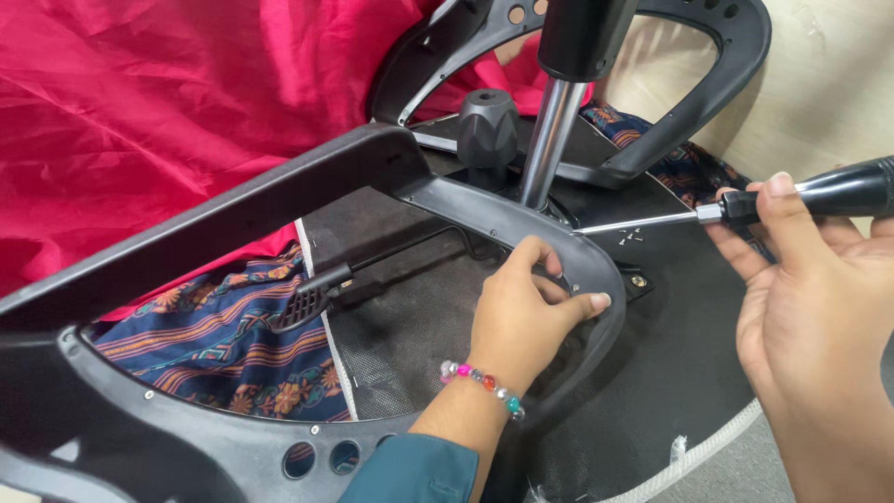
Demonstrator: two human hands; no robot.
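Observation:
An office chair lies upside down, its black seat underside [670, 373] facing me. My left hand [521, 312], with a bead bracelet on the wrist, grips the curved black plastic armrest bracket [596, 279] where it meets the seat. My right hand [810, 307] holds a screwdriver [745, 207] by its black handle. The metal shaft points left, and its tip sits near the base of the chrome gas-lift column [549, 140], close to the bracket.
A black adjustment knob [487, 126] stands beside the column. A lever with a ribbed paddle [303, 305] crosses the seat underside. Red cloth [168, 102] and patterned blue fabric [223, 345] lie behind and under the chair. The other armrest loop [708, 84] rises at the back.

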